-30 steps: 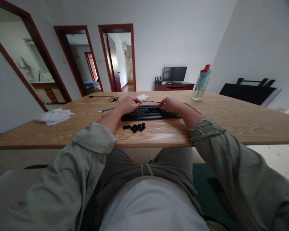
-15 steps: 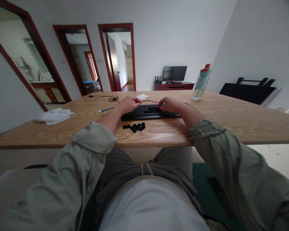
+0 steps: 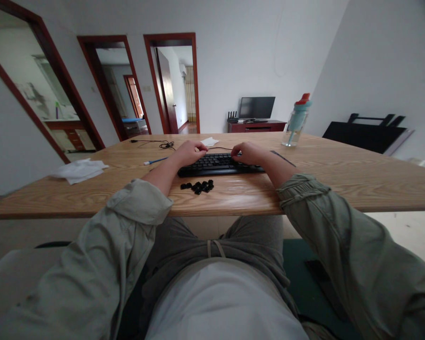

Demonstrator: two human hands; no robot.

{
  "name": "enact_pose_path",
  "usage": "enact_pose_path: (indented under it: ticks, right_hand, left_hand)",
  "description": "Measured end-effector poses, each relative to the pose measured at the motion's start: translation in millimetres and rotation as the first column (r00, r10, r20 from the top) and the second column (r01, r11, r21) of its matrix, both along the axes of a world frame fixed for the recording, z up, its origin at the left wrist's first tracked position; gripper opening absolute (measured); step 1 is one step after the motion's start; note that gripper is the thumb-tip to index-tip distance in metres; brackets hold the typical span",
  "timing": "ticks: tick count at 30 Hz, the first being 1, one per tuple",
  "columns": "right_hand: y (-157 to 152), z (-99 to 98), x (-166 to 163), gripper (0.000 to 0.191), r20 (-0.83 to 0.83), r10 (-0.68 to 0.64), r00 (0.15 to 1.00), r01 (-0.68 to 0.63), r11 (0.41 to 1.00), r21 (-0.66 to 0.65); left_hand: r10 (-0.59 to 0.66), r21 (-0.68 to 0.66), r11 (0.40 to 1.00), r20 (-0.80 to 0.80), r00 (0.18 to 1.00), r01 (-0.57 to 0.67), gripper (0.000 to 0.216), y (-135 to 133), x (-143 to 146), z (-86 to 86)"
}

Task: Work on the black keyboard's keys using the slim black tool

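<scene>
Clear bottle (red cap, teal upper part) upright on wooden table. Beyond bottle, slightly left: dark screen on reddish cabinet, small black device with antennas beside it. Left of bottle: small white paper; much farther left, white tissues. Right of bottle: large black panel, tilted. Far beyond bottle, leftward: doorway, reddish-brown frame, curtain inside.
</scene>
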State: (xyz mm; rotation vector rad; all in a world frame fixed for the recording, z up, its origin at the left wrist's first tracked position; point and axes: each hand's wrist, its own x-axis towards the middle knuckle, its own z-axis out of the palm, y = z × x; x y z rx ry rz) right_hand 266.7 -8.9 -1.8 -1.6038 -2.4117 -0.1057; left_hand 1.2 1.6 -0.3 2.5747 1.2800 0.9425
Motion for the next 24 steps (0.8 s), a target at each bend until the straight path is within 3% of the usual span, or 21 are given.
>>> enact_pose_path:
  ticks: [17,24]
  right_hand:
    - [-8.4,8.7,-1.8,0.035,0.027,-0.13,0.991,0.132,0.988,-0.079]
    - [-12.3,11.5,-13.0,0.033,0.086,-0.128,0.988,0.135,0.988,-0.076]
  left_hand:
    - [0.023,-0.008,1.0,-0.024,0.999,-0.023,0.028,-3.6,-0.5,2.5]
    - [0.008,-0.013,1.0,-0.005,1.0,-0.008,0.029,-0.8,0.7,0.2]
